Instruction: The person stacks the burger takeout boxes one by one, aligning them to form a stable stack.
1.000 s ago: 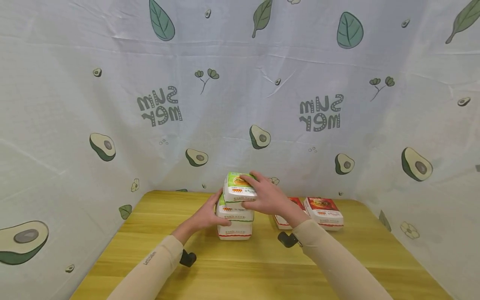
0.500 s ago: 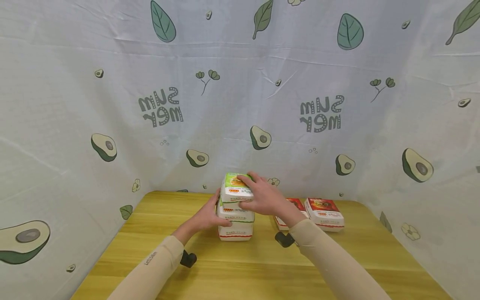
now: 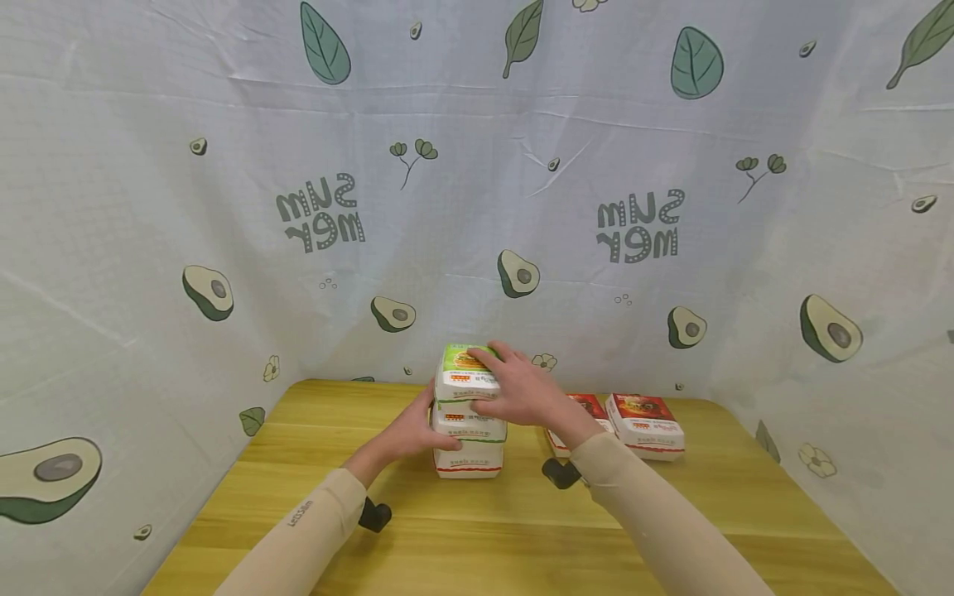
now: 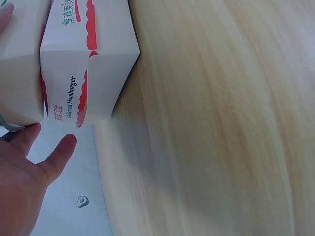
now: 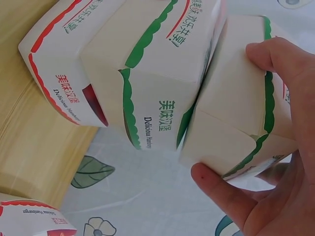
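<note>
Three white hamburger boxes form a stack in the head view. The bottom box [image 3: 468, 463] has a red scalloped band, and the middle box [image 3: 471, 425] a green one. On top sits a green-lidded box [image 3: 462, 382], gripped by my right hand [image 3: 525, 391] with thumb in front and fingers over the lid. In the right wrist view this top box [image 5: 229, 83] meets the middle box [image 5: 162, 83] nearly flush. My left hand [image 3: 408, 430] holds the left side of the middle box, thumb across its front. The left wrist view shows its fingers [image 4: 59, 155] spread beside the stack.
Two red-lidded hamburger boxes stand to the right on the wooden table [image 3: 522, 538]: one box [image 3: 645, 424] in full view, the other box [image 3: 589, 406] partly behind my right wrist. A curtain [image 3: 462, 207] printed with avocados hangs behind the table.
My right hand has brought the top box left and slightly down, so it now lines up over the middle box. The left hand has stayed in place on the stack.
</note>
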